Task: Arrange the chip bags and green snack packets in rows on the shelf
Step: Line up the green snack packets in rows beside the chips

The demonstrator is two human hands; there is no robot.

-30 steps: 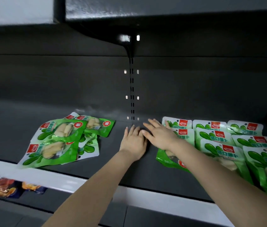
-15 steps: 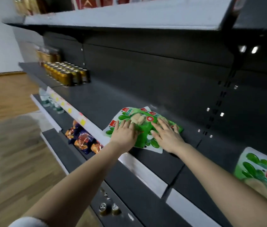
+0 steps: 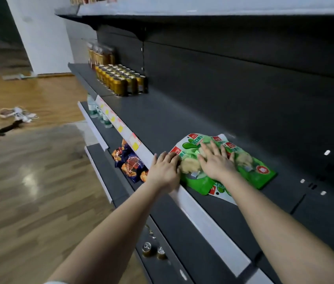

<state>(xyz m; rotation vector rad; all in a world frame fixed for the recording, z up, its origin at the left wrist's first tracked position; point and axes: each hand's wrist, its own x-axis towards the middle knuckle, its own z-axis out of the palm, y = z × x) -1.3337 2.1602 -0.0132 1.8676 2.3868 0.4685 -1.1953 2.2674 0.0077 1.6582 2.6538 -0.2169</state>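
A loose pile of green snack packets [image 3: 252, 171] lies on the dark grey shelf [image 3: 162, 119] near its white front rail. My left hand [image 3: 165, 171] rests at the pile's left edge, its fingers curling over the edge of the nearest packet by the rail. My right hand [image 3: 215, 162] lies flat on top of the pile with fingers spread. Dark blue and orange chip bags [image 3: 130, 162] sit on the shelf below, just left of my left hand.
Gold cans [image 3: 121, 80] stand in rows at the shelf's far left, with jars behind them. Water bottles [image 3: 98, 113] line the lower shelf. Small cans [image 3: 151, 249] sit on the lowest shelf. Wooden floor to the left holds shoes [image 3: 18, 114].
The view swung left from the arranged packets to the loose pile. Both hands moved from bare shelf onto the pile and now gather it toward the front rail.
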